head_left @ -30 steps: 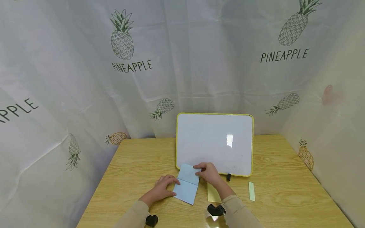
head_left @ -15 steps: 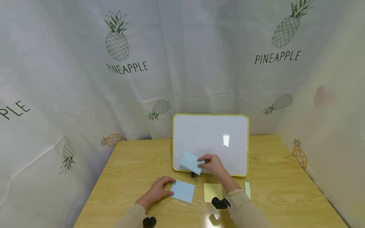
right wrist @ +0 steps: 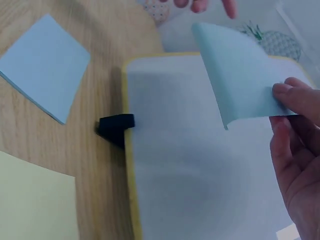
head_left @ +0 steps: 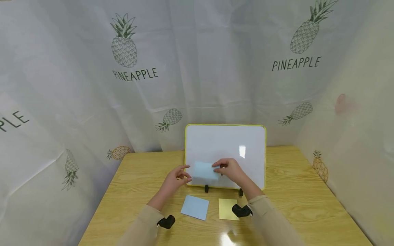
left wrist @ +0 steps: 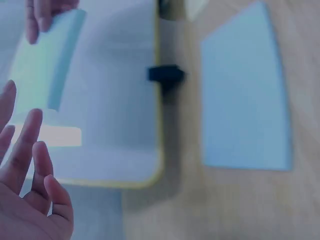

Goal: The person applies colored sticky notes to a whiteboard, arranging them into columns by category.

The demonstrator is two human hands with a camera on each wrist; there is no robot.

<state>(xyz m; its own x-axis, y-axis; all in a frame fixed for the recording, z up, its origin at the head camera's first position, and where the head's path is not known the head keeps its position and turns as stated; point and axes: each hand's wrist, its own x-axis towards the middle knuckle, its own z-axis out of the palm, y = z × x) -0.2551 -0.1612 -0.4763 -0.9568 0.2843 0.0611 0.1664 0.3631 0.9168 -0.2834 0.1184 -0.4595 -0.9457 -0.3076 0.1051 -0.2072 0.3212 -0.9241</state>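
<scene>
My right hand [head_left: 230, 170] pinches a light blue sticky note [head_left: 203, 171] by its right edge, thumb against fingers. The note is held up in front of the lower left of a yellow-framed whiteboard [head_left: 227, 143]; in the right wrist view its far edge curls and it stands off the board. At the note's other side is my left hand [head_left: 174, 178], its fingers loosely bent and spread. The left wrist view has those fingers [left wrist: 25, 145] just short of the paper, holding nothing. A blue sticky note pad [head_left: 195, 207] lies on the table below the board.
Right of the blue pad lies a yellow sticky note pad [head_left: 227, 209]. Black stand feet [head_left: 206, 188] stick out under the whiteboard's lower edge. A pineapple-print curtain [head_left: 215, 68] hangs behind and beside the wooden table [head_left: 147, 171].
The right hand has peeled the blue note off its pad and raised it to the whiteboard. The left hand has let go of the pad and risen beside the note.
</scene>
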